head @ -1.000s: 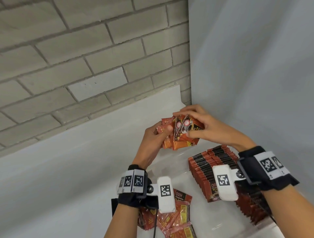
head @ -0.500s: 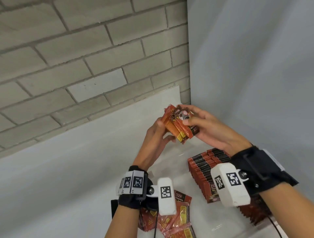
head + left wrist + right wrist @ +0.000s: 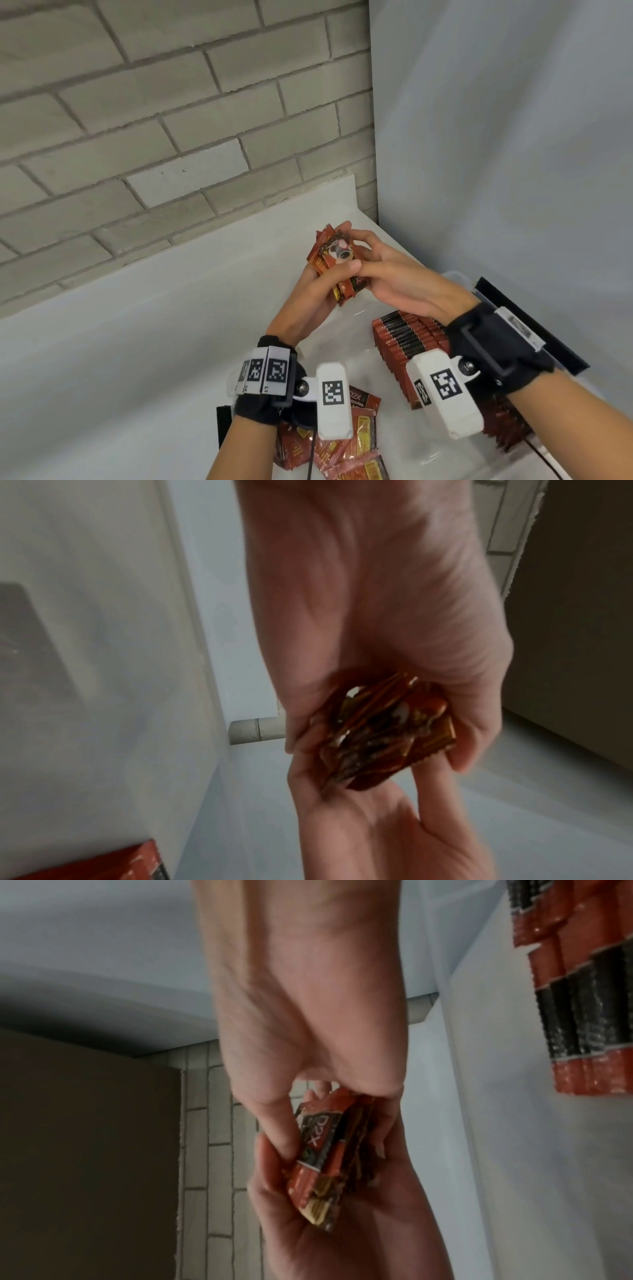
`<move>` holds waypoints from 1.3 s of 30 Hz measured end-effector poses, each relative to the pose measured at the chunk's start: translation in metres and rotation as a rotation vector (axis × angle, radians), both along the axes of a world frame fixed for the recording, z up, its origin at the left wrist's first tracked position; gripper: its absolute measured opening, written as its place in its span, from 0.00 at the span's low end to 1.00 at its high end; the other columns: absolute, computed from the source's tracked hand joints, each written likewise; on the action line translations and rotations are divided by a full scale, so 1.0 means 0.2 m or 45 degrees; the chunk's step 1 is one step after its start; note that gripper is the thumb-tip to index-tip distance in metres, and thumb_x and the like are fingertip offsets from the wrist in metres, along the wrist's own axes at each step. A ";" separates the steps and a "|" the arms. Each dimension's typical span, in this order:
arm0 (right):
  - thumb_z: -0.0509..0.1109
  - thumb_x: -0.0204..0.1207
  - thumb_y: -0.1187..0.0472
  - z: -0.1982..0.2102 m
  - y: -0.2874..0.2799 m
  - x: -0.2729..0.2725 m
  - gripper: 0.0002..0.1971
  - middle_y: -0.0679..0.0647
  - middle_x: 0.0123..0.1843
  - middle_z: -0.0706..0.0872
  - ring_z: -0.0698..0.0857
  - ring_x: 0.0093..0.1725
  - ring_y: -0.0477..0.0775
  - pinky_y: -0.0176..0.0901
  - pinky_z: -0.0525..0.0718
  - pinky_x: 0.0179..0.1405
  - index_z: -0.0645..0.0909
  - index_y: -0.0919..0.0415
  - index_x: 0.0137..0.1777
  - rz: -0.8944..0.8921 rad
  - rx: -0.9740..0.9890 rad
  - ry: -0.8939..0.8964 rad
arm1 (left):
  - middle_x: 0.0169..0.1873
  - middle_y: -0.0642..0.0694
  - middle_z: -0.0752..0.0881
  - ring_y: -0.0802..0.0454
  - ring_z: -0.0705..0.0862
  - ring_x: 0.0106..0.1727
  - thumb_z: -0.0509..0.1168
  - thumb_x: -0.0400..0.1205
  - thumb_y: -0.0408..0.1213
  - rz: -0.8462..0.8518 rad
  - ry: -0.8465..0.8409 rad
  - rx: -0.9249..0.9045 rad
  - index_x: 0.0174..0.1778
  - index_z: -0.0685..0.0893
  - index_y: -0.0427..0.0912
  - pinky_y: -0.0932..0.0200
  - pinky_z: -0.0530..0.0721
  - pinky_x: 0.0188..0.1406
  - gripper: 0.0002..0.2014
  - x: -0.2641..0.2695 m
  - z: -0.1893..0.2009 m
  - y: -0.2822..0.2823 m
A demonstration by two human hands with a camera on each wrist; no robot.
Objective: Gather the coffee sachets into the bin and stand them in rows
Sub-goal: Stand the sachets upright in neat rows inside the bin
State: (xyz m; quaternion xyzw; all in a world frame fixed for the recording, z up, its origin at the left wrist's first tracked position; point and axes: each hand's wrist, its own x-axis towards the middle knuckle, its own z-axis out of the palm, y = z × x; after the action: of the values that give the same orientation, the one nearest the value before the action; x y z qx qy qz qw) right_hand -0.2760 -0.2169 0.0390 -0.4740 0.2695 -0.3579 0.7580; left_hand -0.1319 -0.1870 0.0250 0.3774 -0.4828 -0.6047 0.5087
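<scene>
A grey brick wall fills the upper left of the head view, and a plain pale wall fills the upper right; the two meet in a corner above centre. Below them a white tabletop runs from the left edge toward that corner. At the lower right of the frame stands a clear bin, its rim faintly visible beside a black lid edge. Inside the bin a row of coffee sachets stands upright, red with black top bands, packed face to face; the right wrist view shows the same row at its upper right edge. At the bottom centre of the head view, loose sachets lie flat and overlapping, partly hidden by the left wrist.

At centre frame, above the bin, both hands meet around a small bundle of sachets. The left hand cups the bundle from below and left, fingers curled behind it. The right hand closes over it from the right, thumb pressed across the front face and fingertips reaching the top edge. The wrist views confirm both grips: the bundle sits fanned and uneven between the two palms, and one face bears the printed "D2X".
</scene>
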 end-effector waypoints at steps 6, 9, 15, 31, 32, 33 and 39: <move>0.78 0.71 0.55 0.00 -0.02 -0.03 0.39 0.47 0.74 0.64 0.66 0.72 0.47 0.43 0.70 0.71 0.58 0.43 0.76 -0.287 -0.554 0.694 | 0.57 0.47 0.89 0.50 0.86 0.62 0.64 0.82 0.34 -0.014 0.000 0.064 0.65 0.79 0.46 0.60 0.85 0.57 0.15 0.01 0.00 0.00; 0.79 0.70 0.55 0.00 -0.04 -0.05 0.42 0.47 0.75 0.62 0.62 0.75 0.47 0.42 0.66 0.73 0.56 0.41 0.76 -0.358 -0.640 0.674 | 0.61 0.40 0.87 0.45 0.85 0.64 0.64 0.83 0.36 -0.024 0.017 0.072 0.73 0.74 0.41 0.53 0.85 0.58 0.22 -0.01 0.00 0.00; 0.70 0.77 0.50 0.03 -0.03 -0.06 0.29 0.39 0.75 0.70 0.65 0.76 0.36 0.49 0.63 0.81 0.63 0.40 0.76 -0.255 -0.718 0.312 | 0.42 0.43 0.84 0.48 0.84 0.42 0.69 0.78 0.44 -0.047 0.119 0.099 0.62 0.81 0.44 0.52 0.87 0.46 0.17 -0.02 0.00 -0.01; 0.83 0.65 0.51 -0.03 0.00 -0.04 0.39 0.41 0.74 0.64 0.62 0.76 0.43 0.47 0.71 0.75 0.68 0.40 0.73 0.052 -1.257 0.751 | 0.62 0.34 0.71 0.36 0.69 0.66 0.84 0.63 0.41 -0.270 0.168 0.305 0.66 0.71 0.39 0.40 0.69 0.71 0.39 0.00 0.00 0.01; 0.83 0.64 0.50 -0.03 -0.01 -0.05 0.38 0.40 0.70 0.67 0.65 0.73 0.43 0.45 0.73 0.73 0.67 0.39 0.72 0.034 -1.256 0.754 | 0.61 0.34 0.73 0.39 0.72 0.66 0.84 0.61 0.44 -0.284 0.194 0.310 0.65 0.72 0.38 0.45 0.73 0.69 0.41 0.00 0.01 0.02; 0.83 0.64 0.49 -0.03 -0.01 -0.06 0.38 0.39 0.67 0.69 0.66 0.71 0.43 0.44 0.75 0.70 0.67 0.38 0.72 0.026 -1.272 0.758 | 0.59 0.35 0.78 0.42 0.77 0.65 0.84 0.61 0.46 -0.289 0.238 0.317 0.64 0.75 0.36 0.49 0.78 0.66 0.39 0.00 0.02 0.02; 0.84 0.63 0.52 -0.04 -0.01 -0.07 0.50 0.43 0.69 0.68 0.69 0.71 0.42 0.47 0.80 0.68 0.54 0.34 0.78 0.018 -1.109 0.684 | 0.66 0.42 0.84 0.46 0.80 0.71 0.74 0.65 0.65 -0.219 0.134 0.302 0.75 0.72 0.44 0.53 0.82 0.65 0.45 0.02 0.04 0.02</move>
State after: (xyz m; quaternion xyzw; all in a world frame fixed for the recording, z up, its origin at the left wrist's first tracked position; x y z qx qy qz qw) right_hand -0.2893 -0.2193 0.0308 -0.8230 0.2775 -0.2976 0.3965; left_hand -0.1286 -0.1822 0.0325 0.3599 -0.4113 -0.7179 0.4312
